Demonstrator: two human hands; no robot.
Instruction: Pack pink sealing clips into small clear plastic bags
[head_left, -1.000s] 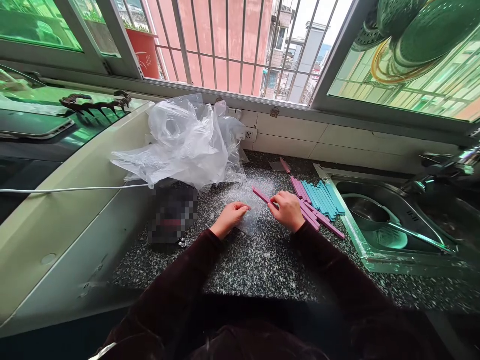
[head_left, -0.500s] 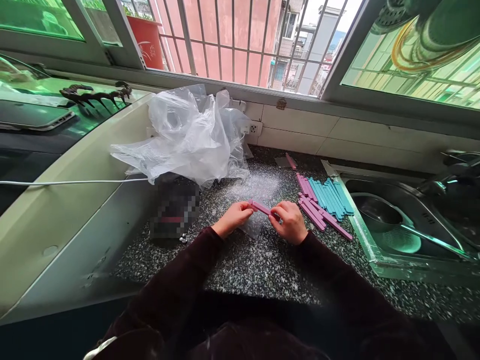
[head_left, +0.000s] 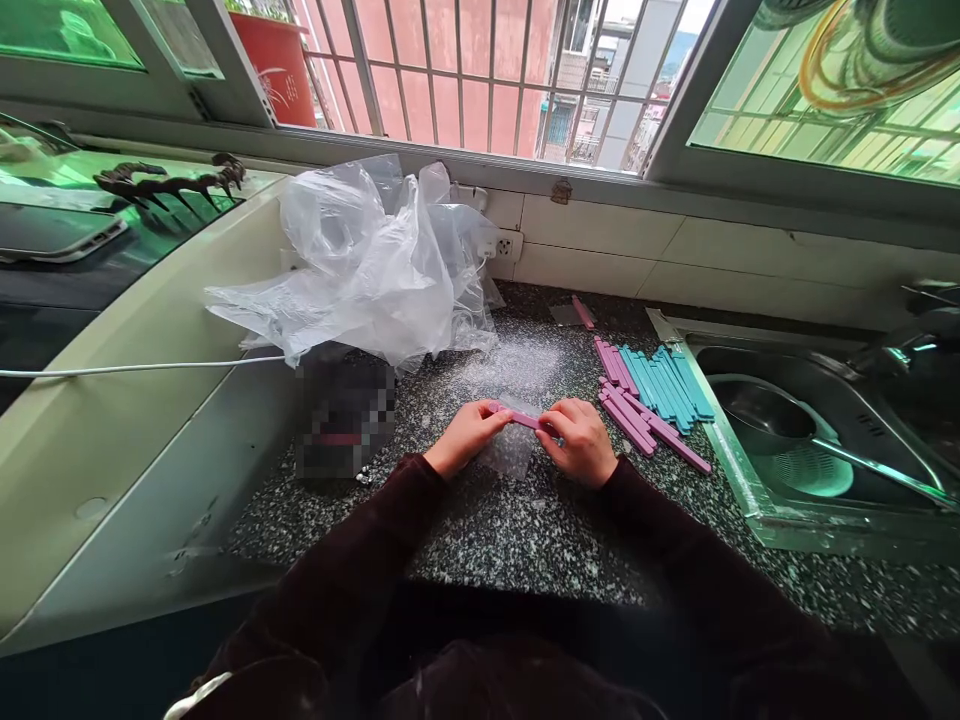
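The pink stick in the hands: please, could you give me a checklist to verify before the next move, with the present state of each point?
1. Left hand grips one end of the held pink stick: ok.
2. Right hand grips near the other end: ok.
3. Held stick inside the small clear plastic: cannot tell; the plastic shows around it.
4. Loose pink sticks evenly lined up: not ok; they lie at differing angles.
5. Turquoise sticks clear of both hands: ok.
6. Large plastic bags apart from both hands: ok.

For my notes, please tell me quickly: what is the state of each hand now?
Left hand: closed, holding one end of a pink stick.
Right hand: closed, holding the same stick's other end.
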